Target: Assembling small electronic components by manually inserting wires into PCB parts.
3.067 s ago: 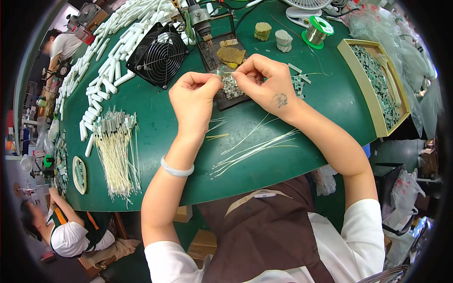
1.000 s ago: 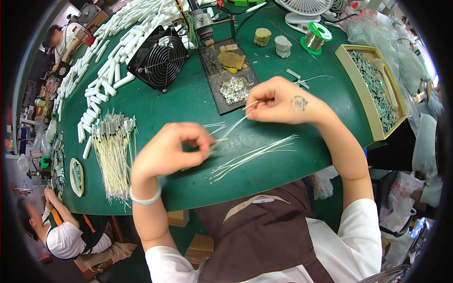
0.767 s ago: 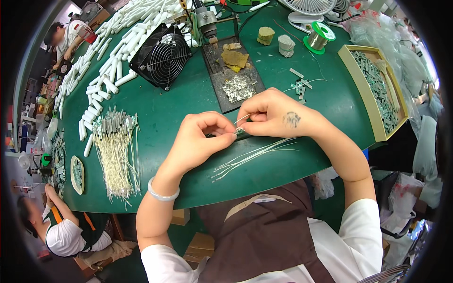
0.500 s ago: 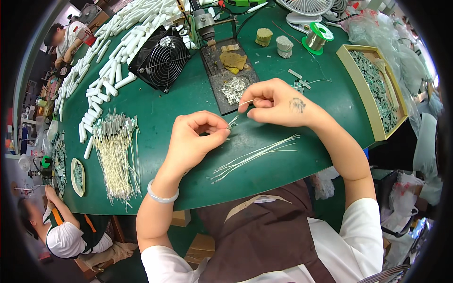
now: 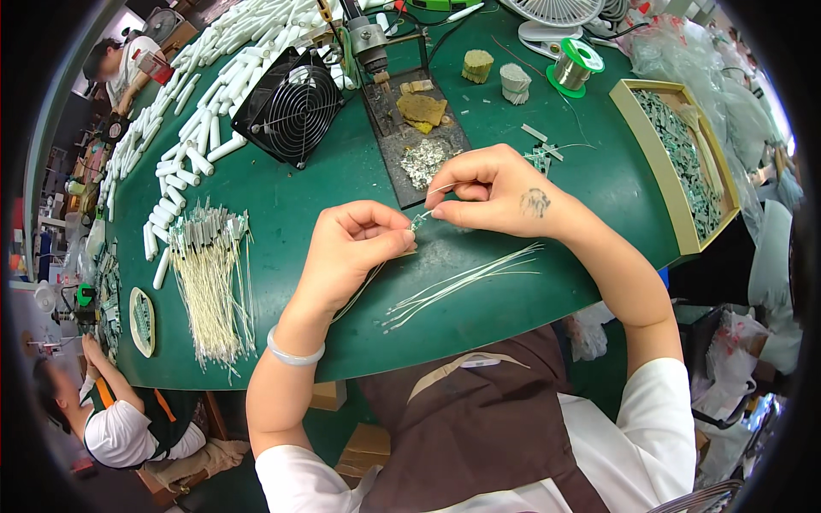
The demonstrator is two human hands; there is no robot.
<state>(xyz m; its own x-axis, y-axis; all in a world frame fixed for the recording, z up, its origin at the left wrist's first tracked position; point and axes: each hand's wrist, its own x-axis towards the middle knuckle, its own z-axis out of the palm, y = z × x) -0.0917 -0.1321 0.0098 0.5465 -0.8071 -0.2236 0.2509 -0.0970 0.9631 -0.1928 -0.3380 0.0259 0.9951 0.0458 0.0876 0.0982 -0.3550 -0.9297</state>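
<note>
Over the middle of the green table (image 5: 282, 231), my left hand (image 5: 357, 248) pinches a small green circuit board (image 5: 418, 222) between thumb and fingertips. A pale wire trails below this hand toward the wrist. My right hand (image 5: 505, 192) is closed on a thin white wire (image 5: 440, 189), with its thumb tip close to the board. Whether the wire's end touches the board is too small to tell. Several loose pale wires (image 5: 462, 282) lie in a fan just in front of my hands. A bundle of wired boards (image 5: 209, 282) rests to the left.
A soldering stand (image 5: 402, 128) with a yellow sponge (image 5: 422, 109) stands beyond my hands, beside a black fan (image 5: 295, 107). White tubes (image 5: 201, 128) heap at far left. A solder spool (image 5: 575, 67) and a box of boards (image 5: 676, 162) sit right. Two people work at left.
My right hand has shifted slightly left, bringing its fingertips nearer the board. The board in my left hand shows more clearly, and a wire now hangs out below that hand.
</note>
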